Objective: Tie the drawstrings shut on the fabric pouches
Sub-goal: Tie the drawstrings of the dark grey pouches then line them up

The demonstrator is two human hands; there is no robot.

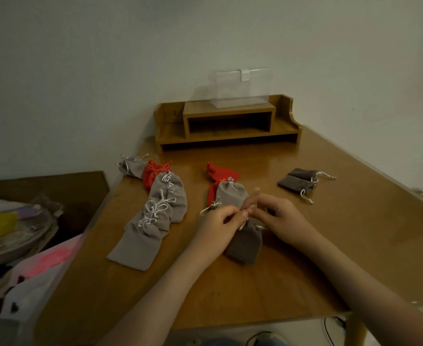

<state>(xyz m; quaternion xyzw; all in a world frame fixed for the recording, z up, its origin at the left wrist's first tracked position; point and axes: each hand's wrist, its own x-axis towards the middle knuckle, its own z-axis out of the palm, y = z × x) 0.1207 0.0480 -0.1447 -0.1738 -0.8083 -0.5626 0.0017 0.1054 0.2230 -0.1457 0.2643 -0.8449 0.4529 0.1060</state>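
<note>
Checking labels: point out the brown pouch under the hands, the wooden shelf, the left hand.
brown pouch [246, 244]: head view, middle of its body.
wooden shelf [227, 138]: head view, centre of lower board.
left hand [218, 228]: head view, back of the hand.

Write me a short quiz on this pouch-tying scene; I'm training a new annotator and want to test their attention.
1. Multiple choice: the left hand and right hand meet at the mouth of which pouch? A) dark brown pouch B) a red pouch C) a light grey pouch
2. True or false: the pair of dark pouches lies on the table, right of both hands.
3. Fill in: the clear box stands on the wooden ____.
Key: 1 A; 2 true; 3 shelf.
</note>
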